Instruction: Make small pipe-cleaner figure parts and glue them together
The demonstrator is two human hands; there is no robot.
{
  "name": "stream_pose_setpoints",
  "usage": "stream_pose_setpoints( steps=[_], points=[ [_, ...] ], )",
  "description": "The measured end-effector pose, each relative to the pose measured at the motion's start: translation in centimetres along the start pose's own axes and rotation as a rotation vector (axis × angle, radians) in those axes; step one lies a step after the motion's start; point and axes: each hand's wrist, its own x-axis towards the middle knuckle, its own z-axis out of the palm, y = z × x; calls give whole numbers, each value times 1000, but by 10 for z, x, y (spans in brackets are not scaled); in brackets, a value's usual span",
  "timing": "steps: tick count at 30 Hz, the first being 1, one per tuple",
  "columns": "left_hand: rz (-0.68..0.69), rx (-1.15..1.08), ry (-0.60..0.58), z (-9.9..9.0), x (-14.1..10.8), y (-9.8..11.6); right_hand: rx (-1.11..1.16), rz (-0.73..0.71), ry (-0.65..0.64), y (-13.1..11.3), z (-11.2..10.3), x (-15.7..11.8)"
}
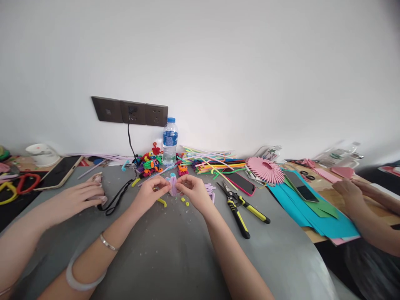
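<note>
Between my two hands stands a small figure of bent lavender pipe cleaner (pixel 173 187) with a light-blue curl on top. My left hand (pixel 153 192) pinches its left side with thumb and forefinger. From the other side my right hand (pixel 194 191) pinches it the same way. Small yellow pipe cleaner bits (pixel 183 200) lie on the grey table (pixel 175 258) just below. Beside my right hand are bent lavender pieces (pixel 210 191). Pliers (pixel 239 206) with yellow-and-black handles lie farther right, jaws apart.
Behind my hands are a water bottle (pixel 170 143), colourful pipe cleaner figures (pixel 151 163) and a pipe cleaner pile (pixel 215 160). Another person's hand (pixel 83 193) rests at left, near a black strap (pixel 117 200). At right, a co-worker's hands (pixel 351 193) are beyond blue paper (pixel 312 212).
</note>
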Motion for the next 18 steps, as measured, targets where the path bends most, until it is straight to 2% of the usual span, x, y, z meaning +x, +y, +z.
stream_pose_setpoints(
  steps=[18],
  points=[
    [36, 57, 0, 2, -1, 0, 1, 3, 8, -1, 3, -4]
  ],
)
